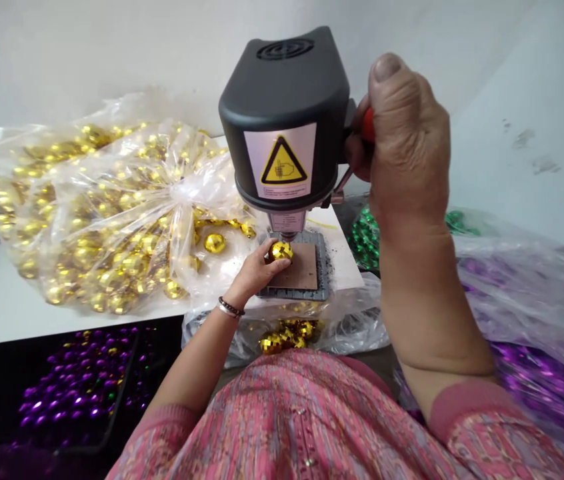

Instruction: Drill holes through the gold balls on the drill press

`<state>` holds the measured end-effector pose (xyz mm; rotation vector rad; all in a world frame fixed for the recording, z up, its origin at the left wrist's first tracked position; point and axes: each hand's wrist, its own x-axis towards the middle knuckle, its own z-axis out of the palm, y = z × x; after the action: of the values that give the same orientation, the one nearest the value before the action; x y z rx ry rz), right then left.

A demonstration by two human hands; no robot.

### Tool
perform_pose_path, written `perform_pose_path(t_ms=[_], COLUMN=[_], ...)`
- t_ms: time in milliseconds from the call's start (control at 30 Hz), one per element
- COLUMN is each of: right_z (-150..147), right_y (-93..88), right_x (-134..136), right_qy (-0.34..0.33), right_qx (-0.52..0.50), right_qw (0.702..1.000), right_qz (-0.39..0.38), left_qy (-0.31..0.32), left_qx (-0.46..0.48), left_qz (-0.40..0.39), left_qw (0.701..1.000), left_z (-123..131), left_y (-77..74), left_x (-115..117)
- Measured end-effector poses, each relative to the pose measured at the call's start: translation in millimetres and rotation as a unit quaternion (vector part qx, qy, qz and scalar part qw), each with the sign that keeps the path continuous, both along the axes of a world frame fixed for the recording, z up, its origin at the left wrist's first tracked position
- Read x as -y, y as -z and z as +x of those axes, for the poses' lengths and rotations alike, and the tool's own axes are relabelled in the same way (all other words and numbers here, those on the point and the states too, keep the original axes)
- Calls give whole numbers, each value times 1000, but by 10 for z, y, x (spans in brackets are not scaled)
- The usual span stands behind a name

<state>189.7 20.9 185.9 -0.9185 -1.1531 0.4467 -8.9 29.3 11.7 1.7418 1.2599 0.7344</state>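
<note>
My left hand pinches a gold mirrored ball on a brown pad, right under the spindle of a small bench drill. The drill has a black housing with a yellow warning label. My right hand is raised beside the housing, closed around a red lever handle. The fingers partly hide the handle. A large clear bag of gold beads lies to the left of the drill, with a few loose gold balls beside it.
The drill stands on a white table against a white wall. Below its front edge, more gold beads lie on clear plastic. Purple beads fill a black tray at lower left. Bagged green beads and purple beads lie to the right.
</note>
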Motion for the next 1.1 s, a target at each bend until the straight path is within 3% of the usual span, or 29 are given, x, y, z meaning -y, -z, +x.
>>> perform_pose_path(t_ms=[100, 267, 533, 833, 1100], right_z=[7, 6, -33, -20, -4], right_y=[18, 28, 86, 522, 892], right_x=[-24, -21, 126, 644, 645], right_qy=[-9, -8, 19, 84, 73], right_qx=[-9, -8, 21, 174, 213], right_qw=[1000, 1000, 999, 980, 967], right_qz=[0, 2, 20, 44, 119], left_qy=[26, 71, 56, 59, 57], left_qx=[-51, -106, -82, -56, -59], left_qz=[7, 97, 43, 33, 38], left_qw=[998, 987, 994, 996, 996], left_z=[42, 132, 147, 145, 145], left_y=[-30, -26, 59, 100, 52], left_x=[21, 48, 47, 56, 75])
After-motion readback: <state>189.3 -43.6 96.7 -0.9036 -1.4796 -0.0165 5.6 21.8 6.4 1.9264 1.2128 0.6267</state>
